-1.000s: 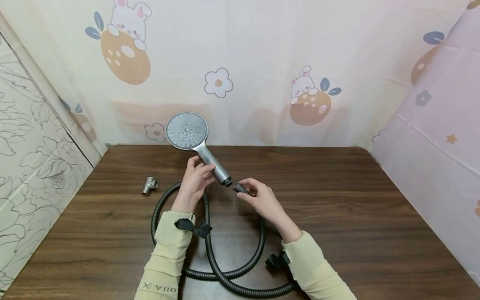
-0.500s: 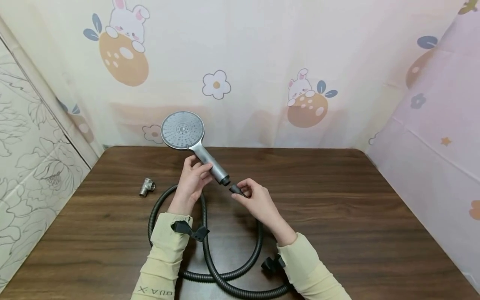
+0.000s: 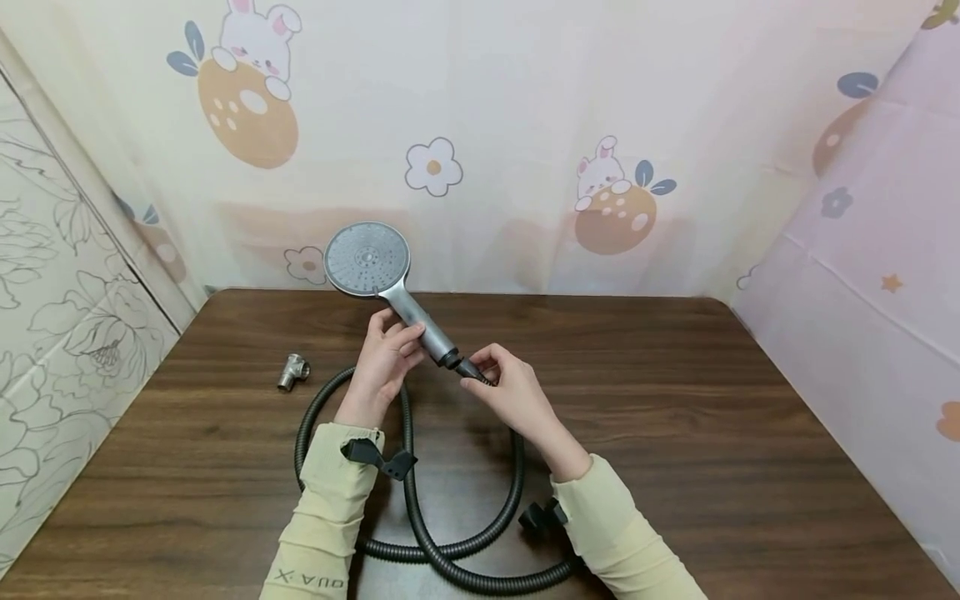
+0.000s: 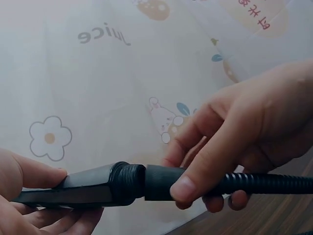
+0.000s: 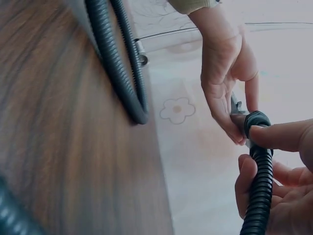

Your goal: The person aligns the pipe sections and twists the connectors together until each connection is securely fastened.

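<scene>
My left hand (image 3: 381, 367) holding the shower head (image 3: 367, 260) by its handle (image 3: 424, 327) above the table (image 3: 675, 417), my right hand (image 3: 517, 397) pinching the end (image 4: 163, 182) of the black hose (image 3: 517, 467) right at the threaded tip (image 4: 131, 180), contact hard to tell, hose looped below, a metal fitting (image 3: 293, 372) lying to the left.

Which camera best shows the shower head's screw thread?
The left wrist view: the screw thread shows close up, ridges plain. The head view shows it small and dark; the right wrist view doesn't clearly show it.
</scene>
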The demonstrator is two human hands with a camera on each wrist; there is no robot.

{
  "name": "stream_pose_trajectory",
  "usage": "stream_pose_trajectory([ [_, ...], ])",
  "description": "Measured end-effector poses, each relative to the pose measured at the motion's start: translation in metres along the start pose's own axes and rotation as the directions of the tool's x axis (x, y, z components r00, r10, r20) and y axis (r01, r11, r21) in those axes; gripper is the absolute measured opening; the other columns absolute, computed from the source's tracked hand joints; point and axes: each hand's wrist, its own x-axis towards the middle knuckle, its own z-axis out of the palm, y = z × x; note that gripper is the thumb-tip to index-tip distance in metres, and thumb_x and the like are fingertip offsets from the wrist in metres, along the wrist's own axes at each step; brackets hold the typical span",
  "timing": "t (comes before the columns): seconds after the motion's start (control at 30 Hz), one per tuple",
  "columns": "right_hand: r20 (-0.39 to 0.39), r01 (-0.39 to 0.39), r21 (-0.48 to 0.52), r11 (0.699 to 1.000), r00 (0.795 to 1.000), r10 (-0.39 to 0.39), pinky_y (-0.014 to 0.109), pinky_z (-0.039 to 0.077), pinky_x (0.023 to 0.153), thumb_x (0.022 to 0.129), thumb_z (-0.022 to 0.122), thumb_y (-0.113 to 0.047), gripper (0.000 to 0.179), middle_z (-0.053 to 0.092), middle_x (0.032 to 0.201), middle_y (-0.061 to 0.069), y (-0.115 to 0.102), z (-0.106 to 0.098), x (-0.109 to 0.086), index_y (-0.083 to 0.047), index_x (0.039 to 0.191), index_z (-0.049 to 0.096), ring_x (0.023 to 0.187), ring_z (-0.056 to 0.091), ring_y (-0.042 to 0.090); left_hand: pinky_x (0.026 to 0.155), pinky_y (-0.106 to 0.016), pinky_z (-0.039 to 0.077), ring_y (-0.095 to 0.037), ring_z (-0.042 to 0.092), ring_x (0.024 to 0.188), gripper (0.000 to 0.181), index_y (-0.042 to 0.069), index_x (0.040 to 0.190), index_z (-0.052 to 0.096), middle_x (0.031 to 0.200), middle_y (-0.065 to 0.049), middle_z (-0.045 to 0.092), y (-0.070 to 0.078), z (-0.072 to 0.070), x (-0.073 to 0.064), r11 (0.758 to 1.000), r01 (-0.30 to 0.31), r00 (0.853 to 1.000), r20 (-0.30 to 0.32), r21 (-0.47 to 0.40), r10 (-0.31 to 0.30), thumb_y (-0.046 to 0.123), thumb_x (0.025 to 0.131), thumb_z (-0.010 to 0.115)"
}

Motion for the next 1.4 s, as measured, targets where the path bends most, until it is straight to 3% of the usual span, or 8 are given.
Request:
stream_pose_trajectory([
  [0.43,-0.033,0.043,-0.064,0.997,0.998,-0.045,0.026,0.045,0.059,0.075,0.074,-0.016,0.027,0.06,0.082,0.001,-0.013,0.002,0.006,-0.01,0.095,0.056,0.068,0.055,0.01,0.071,-0.028,0.046,-0.008,0.059,0.074,0.057,0.015,0.134,0.018,0.126,-0.014,0.043,-0.002,0.0,0.0,1.0,-0.022,1.0,-0.014,0.016,0.022,-0.002,0.09,0.049],
  [0.8,-0.128,0.067,-0.21,0.975,0.987,-0.096,0.027,0.042,0.061,0.073,0.076,-0.011,0.028,0.056,0.086,0.004,-0.016,0.011,0.007,-0.007,0.092,0.055,0.07,0.049,0.015,0.066,-0.024,0.047,-0.008,0.061,0.073,0.058,0.014,0.134,0.02,0.117,-0.011,0.046,-0.004,0.002,0.002,0.997,-0.078,0.997,-0.019,-0.004,0.078,-0.006,0.088,0.049],
  [1.4,-0.127,0.04,-0.116,0.992,0.99,-0.055,0.027,0.043,0.062,0.074,0.075,-0.009,0.03,0.054,0.089,0.006,-0.014,0.013,0.006,-0.006,0.094,0.053,0.071,0.049,0.016,0.067,-0.024,0.047,-0.009,0.062,0.074,0.053,0.018,0.126,0.025,0.11,-0.005,0.053,-0.008,0.002,0.003,0.994,-0.105,0.994,-0.034,-0.033,0.104,-0.006,0.087,0.052],
])
